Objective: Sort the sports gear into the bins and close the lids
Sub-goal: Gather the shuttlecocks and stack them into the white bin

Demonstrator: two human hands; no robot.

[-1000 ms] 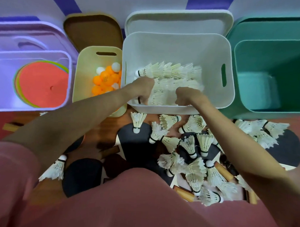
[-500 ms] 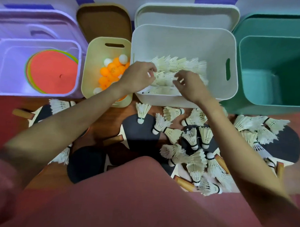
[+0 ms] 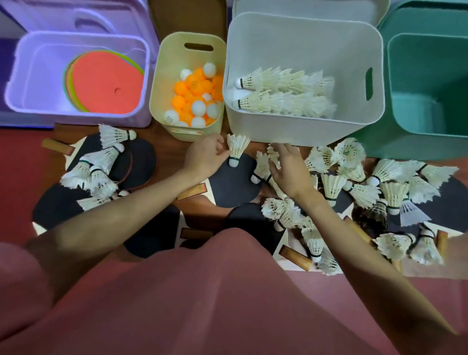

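Two shuttlecock rows (image 3: 281, 95) fill white bin (image 3: 303, 134); both hands' fingers spread loose.

Four bins run across top of frame: disc bin (image 3: 16, 71) far left, ball bin (image 3: 162, 68) next, shuttle bin (image 3: 307, 31) center-right w/ two shuttle rows (image 3: 283, 94) inside, end bin (image 3: 430, 64) far right. Loose shuttlecocks (image 3: 386, 188) lie on paddles (image 3: 235, 185) below bins, mid-frame.

a dusty-pink garment (image 3: 196, 308) fills the lower part of the view. a red mat (image 3: 12, 175) lies to the left, and a strip of brown wooden surface (image 3: 160, 133) shows below the containers.
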